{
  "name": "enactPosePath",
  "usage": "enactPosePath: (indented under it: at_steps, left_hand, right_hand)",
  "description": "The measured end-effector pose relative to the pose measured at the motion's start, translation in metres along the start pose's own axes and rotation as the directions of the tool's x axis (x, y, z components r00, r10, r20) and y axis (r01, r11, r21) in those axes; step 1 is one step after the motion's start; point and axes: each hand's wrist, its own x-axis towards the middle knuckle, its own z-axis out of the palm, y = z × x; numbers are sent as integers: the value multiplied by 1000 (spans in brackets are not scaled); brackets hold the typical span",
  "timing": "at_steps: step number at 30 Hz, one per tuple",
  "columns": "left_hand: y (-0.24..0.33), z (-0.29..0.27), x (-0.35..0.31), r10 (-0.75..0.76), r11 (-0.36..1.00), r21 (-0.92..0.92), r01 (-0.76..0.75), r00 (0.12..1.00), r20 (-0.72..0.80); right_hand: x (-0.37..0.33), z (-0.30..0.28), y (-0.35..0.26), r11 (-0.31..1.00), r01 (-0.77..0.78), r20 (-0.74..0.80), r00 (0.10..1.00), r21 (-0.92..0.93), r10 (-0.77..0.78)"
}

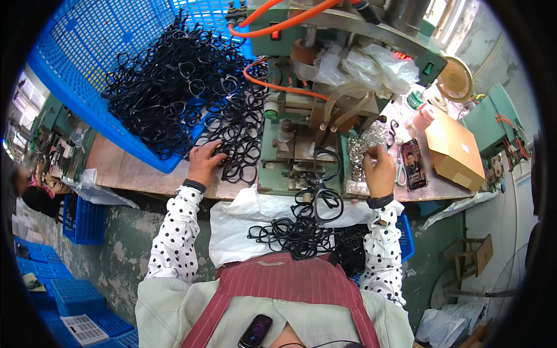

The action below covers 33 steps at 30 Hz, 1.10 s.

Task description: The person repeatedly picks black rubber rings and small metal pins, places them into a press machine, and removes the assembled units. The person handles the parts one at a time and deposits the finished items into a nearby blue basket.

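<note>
My left hand (204, 165) is at the edge of a spread of loose black eyeglass frames (242, 136), its fingers apart and nothing visible between them. To the right, my right hand (380, 169) has its fingers pinched together over a heap of small silvery metal parts (364, 142); whatever they hold is too small to make out. Between my hands stands a green press machine (284, 139). One black eyeglass frame (329, 175) sits at the front of its fixture, and another black frame (328, 216) is just below it. More frames (290, 235) lie on white cloth over my lap.
A big blue basket (87, 95) full of black frames leans over the table at left. Right of the heap are scissors (400, 171), a phone (413, 165), a pink bottle (425, 115) and a cardboard box (455, 149). Orange hoses (284, 29) cross above the press.
</note>
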Motion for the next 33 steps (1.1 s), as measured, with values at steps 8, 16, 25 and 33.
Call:
enactPosePath:
  at_steps: [8, 16, 25, 33]
  left_hand:
    - [35, -6, 51, -543, 630, -693, 352, 837, -69]
    - [142, -60, 84, -85, 847, -489, -209, 855, -512]
    - [190, -112, 124, -419, 499, -866, -37, 864, -278]
    - [183, -115, 135, -386, 503, -862, -55, 879, -281]
  right_hand:
    - [-7, 14, -24, 862, -177, -87, 965, 476, 246]
    - [-8, 14, -73, 805, -84, -158, 963, 588, 216]
    - [-12, 22, -105, 830, 32, -206, 973, 556, 100]
    - [-9, 40, -113, 633, -80, -109, 961, 770, 254]
